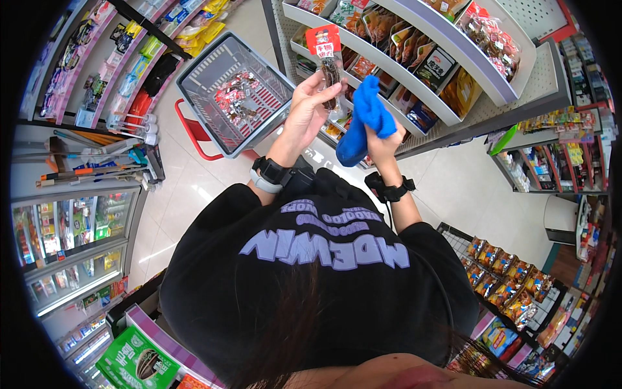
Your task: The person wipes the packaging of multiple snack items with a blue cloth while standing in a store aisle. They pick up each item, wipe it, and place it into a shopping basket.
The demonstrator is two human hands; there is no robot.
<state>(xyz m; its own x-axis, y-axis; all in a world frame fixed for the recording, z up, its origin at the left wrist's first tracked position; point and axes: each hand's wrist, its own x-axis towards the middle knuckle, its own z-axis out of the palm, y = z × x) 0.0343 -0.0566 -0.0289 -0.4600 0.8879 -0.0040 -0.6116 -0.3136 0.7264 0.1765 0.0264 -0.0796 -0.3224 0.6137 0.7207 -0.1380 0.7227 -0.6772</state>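
My left hand (309, 103) grips a slim snack packet (324, 44) with a red top and a clear lower part showing dark contents. The packet stands upright near the front of a tiered snack shelf (388, 57). Bunched in my right hand (387, 141) is a blue cloth (357, 133), part of it hanging to the left. Left of my hands, a grey shopping basket (194, 104) rests on the floor, its red handle (187, 131) folded to one side. Several red-and-clear packets (238, 95) lie inside it.
Another clump of red packets (491, 46) fills the shelf's upper right tier. Mops and brushes (102, 163) jut out at left, above a glass-door fridge (73, 228). Bagged snacks (505, 272) sit on a wire rack at lower right. Pale floor tiles (170, 194) surround me.
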